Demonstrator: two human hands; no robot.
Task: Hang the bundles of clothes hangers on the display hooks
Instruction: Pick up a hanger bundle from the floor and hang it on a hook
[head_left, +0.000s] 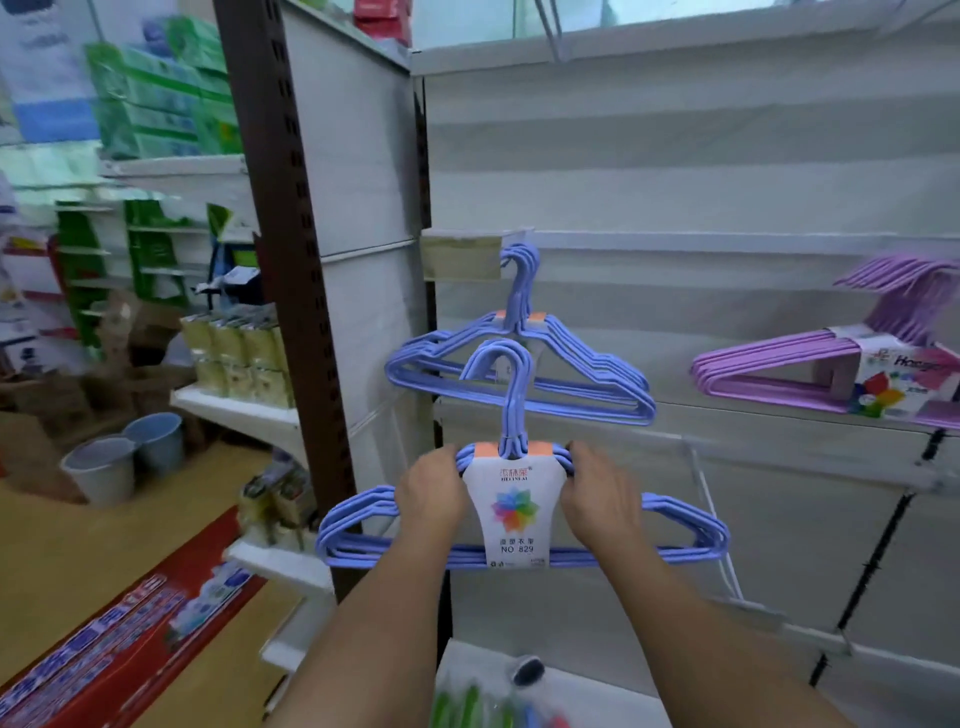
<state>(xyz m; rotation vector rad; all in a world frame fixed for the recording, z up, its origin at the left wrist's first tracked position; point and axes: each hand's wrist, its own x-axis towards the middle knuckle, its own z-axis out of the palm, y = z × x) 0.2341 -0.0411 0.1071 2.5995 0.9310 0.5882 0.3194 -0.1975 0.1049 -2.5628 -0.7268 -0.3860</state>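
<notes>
Bundle (519, 514) of blue hangers is in my grasp in front of the white back panel (675, 171): my left hand (431, 493) grips its left shoulder and my right hand (602, 493) grips its right shoulder, fingers curled over the wires on either side of the white label card (514, 509). Its hook tops (498, 364) point up and overlap the lower bar of a second blue bundle (519, 364), which hangs from a hook below the price tag (460, 257) on the rail (727, 241). I cannot tell whether the two bundles touch.

To the right, well apart, a purple bundle (810, 364) hangs tilted. A brown slotted upright (280, 260) bounds the panel on the left, close to my bundle's left end. White wire arms (717, 535) project from the panel just behind my bundle's right end. Two grey buckets (124, 457) stand on the floor at far left. Bare panel lies between the blue and purple bundles.
</notes>
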